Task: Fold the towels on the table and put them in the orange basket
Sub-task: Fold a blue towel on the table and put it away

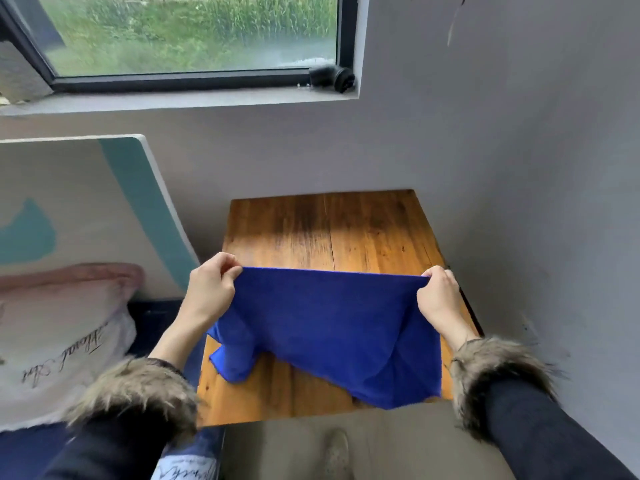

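While the left hand [211, 285] and right hand [438, 294] each pinch a top corner in a closed grip, the blue towel [329, 327] hangs stretched over the tabletop [311, 230], hiding its near middle, its lower edge bunched at the left.

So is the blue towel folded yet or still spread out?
Spread, not folded: the blue towel hangs in one layer, the left hand and right hand pinching its top corners over the table.
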`<move>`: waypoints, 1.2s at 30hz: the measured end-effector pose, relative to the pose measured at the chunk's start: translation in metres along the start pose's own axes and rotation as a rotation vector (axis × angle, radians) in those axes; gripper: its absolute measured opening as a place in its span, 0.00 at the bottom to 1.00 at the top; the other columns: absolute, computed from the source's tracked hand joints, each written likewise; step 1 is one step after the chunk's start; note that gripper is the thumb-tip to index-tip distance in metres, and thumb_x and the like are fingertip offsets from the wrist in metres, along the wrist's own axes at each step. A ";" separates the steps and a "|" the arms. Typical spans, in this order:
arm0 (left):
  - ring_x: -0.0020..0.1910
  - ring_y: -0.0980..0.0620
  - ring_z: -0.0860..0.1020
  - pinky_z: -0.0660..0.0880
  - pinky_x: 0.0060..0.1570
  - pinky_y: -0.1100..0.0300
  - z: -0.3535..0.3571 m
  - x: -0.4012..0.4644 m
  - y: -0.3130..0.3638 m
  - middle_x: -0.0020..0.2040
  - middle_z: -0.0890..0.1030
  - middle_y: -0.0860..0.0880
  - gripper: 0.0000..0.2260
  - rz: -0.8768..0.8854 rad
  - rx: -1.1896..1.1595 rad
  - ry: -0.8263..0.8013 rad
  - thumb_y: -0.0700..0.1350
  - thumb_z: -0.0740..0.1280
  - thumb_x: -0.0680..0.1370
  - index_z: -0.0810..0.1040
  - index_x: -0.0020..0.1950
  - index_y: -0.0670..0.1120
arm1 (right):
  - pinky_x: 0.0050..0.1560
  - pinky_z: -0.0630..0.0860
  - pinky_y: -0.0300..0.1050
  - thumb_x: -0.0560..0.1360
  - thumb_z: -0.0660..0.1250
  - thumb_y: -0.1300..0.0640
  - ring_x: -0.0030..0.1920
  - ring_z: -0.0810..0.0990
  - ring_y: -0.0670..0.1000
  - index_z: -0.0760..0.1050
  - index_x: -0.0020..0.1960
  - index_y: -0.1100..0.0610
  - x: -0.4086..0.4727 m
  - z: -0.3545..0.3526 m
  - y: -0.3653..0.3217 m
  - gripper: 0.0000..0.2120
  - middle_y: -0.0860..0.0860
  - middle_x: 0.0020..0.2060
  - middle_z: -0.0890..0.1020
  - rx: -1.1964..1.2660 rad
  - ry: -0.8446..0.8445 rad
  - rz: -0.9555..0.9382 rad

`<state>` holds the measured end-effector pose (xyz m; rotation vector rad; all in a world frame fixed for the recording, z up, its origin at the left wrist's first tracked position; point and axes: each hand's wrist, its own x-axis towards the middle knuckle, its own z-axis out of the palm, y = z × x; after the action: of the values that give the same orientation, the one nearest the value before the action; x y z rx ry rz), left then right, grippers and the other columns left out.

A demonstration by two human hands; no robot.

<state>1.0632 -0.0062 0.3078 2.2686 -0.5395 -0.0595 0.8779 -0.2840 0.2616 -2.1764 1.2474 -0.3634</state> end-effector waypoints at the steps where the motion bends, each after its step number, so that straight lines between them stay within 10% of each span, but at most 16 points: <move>1: 0.42 0.48 0.73 0.61 0.35 0.66 0.011 0.010 -0.004 0.40 0.78 0.46 0.05 -0.043 0.015 -0.007 0.36 0.62 0.77 0.76 0.44 0.42 | 0.49 0.66 0.44 0.70 0.51 0.73 0.47 0.68 0.54 0.71 0.54 0.64 0.013 0.007 0.002 0.17 0.60 0.56 0.71 -0.008 -0.036 -0.002; 15: 0.59 0.40 0.69 0.64 0.58 0.46 0.118 0.169 -0.053 0.58 0.75 0.42 0.12 -0.123 0.341 0.171 0.38 0.59 0.78 0.75 0.59 0.44 | 0.58 0.65 0.47 0.78 0.53 0.66 0.61 0.69 0.59 0.72 0.62 0.63 0.180 0.103 -0.037 0.16 0.60 0.60 0.73 -0.113 0.032 -0.278; 21: 0.60 0.38 0.72 0.68 0.55 0.45 0.189 0.128 -0.093 0.61 0.73 0.41 0.16 -0.001 0.404 -0.197 0.37 0.63 0.76 0.73 0.63 0.41 | 0.64 0.64 0.49 0.78 0.58 0.60 0.63 0.69 0.60 0.71 0.64 0.62 0.144 0.182 -0.014 0.16 0.58 0.63 0.74 -0.152 -0.183 -0.339; 25: 0.61 0.37 0.75 0.73 0.52 0.37 0.223 0.085 -0.137 0.64 0.75 0.39 0.19 0.081 0.584 -0.513 0.46 0.66 0.72 0.76 0.62 0.43 | 0.72 0.52 0.55 0.79 0.57 0.49 0.75 0.54 0.56 0.58 0.74 0.55 0.100 0.229 0.009 0.25 0.55 0.74 0.58 -0.331 -0.441 -0.308; 30: 0.76 0.43 0.51 0.50 0.66 0.32 0.222 0.083 -0.189 0.77 0.51 0.49 0.35 0.009 0.761 -0.640 0.65 0.38 0.71 0.54 0.75 0.55 | 0.68 0.44 0.70 0.75 0.53 0.34 0.75 0.34 0.54 0.38 0.75 0.44 0.085 0.253 0.039 0.38 0.48 0.75 0.35 -0.620 -0.604 -0.315; 36: 0.72 0.39 0.62 0.63 0.61 0.33 0.195 0.109 -0.230 0.74 0.62 0.45 0.25 0.127 0.751 -0.585 0.55 0.53 0.77 0.63 0.73 0.50 | 0.69 0.45 0.70 0.71 0.53 0.28 0.73 0.30 0.51 0.26 0.69 0.40 0.092 0.239 0.061 0.43 0.43 0.69 0.26 -0.697 -0.640 -0.303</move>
<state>1.2043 -0.0466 0.0226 2.9373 -1.1627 -0.5506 1.0045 -0.2992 0.0316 -2.7300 0.7266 0.7184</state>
